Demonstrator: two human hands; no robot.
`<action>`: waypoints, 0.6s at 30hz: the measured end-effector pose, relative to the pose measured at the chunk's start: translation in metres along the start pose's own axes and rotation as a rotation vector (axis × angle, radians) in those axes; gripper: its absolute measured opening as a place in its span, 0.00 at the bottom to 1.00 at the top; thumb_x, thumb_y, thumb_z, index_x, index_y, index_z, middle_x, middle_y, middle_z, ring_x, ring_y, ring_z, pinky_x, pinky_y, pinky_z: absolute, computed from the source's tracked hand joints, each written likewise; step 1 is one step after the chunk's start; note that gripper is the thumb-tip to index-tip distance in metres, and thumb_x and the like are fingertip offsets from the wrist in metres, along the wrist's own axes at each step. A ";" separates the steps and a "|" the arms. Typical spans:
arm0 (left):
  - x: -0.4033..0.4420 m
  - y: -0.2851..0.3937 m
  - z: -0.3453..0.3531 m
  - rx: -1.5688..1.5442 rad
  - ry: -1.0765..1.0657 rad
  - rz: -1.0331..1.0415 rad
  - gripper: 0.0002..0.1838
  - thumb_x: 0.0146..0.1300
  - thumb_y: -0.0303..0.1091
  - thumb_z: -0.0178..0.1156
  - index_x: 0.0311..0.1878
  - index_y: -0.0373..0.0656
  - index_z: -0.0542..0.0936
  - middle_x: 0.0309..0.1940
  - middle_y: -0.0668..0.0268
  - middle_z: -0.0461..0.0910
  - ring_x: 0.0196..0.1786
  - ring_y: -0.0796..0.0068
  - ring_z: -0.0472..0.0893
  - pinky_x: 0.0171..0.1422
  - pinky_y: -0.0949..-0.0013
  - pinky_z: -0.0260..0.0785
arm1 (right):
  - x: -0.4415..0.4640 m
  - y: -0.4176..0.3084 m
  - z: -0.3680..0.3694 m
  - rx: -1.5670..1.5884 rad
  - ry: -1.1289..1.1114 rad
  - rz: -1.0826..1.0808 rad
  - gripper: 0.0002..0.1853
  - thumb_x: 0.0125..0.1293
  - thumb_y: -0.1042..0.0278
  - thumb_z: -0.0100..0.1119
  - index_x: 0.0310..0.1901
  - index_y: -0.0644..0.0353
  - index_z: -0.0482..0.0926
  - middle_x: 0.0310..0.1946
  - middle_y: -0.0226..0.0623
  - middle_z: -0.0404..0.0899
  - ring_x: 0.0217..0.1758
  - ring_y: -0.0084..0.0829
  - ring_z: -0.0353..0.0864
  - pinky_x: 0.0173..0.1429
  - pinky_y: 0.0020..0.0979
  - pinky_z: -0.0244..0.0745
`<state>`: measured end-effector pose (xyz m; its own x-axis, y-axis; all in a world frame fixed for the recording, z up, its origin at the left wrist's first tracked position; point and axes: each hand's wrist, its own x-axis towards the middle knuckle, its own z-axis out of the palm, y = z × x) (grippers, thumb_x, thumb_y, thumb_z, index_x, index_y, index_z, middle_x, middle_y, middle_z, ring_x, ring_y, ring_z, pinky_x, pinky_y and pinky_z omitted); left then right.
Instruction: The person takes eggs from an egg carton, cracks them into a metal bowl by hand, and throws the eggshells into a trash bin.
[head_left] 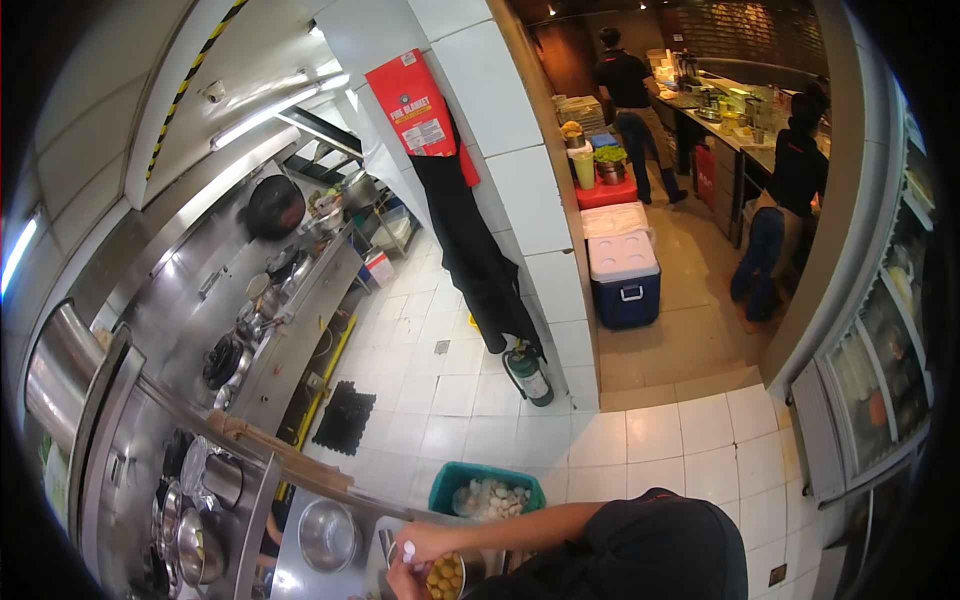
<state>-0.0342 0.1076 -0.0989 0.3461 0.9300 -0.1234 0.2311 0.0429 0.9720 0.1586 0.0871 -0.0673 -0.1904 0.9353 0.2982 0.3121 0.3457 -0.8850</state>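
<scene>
My right hand [428,541] reaches in from the right with its fingers bent together near a small white piece [408,551]. Just below, my left hand [405,580] meets it, fingers closed round the piece; what the right fingers pinch is too small to tell. Beside both hands, at the bottom edge, a metal container [472,570] holds round yellowish items [445,575]. An empty-looking round metal bowl [328,535] stands to the left on the steel counter [290,568]. Beyond my forearm is a green bin [440,487] with whitish pieces [495,498] in it.
Pots and pans [200,545] line the steel shelf at left. A fire extinguisher [529,375] stands by the tiled pillar [545,210]. Through the doorway are a blue cooler [626,300] and two people [628,85] [785,190]. A glass-fronted cabinet [865,375] is at right.
</scene>
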 end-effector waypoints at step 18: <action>-0.035 0.071 0.027 -0.262 0.114 -0.183 0.28 0.62 0.20 0.45 0.65 0.33 0.79 0.53 0.59 0.83 0.49 0.70 0.85 0.50 0.68 0.83 | -0.007 -0.033 -0.019 0.200 -0.051 0.056 0.18 0.42 0.70 0.77 0.38 0.59 0.85 0.35 0.42 0.87 0.39 0.40 0.87 0.41 0.38 0.81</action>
<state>-0.0053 0.0687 -0.0313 0.2134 0.9324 -0.2916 0.0329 0.2915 0.9560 0.1673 0.0712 -0.0337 -0.2264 0.9459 0.2324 0.1332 0.2664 -0.9546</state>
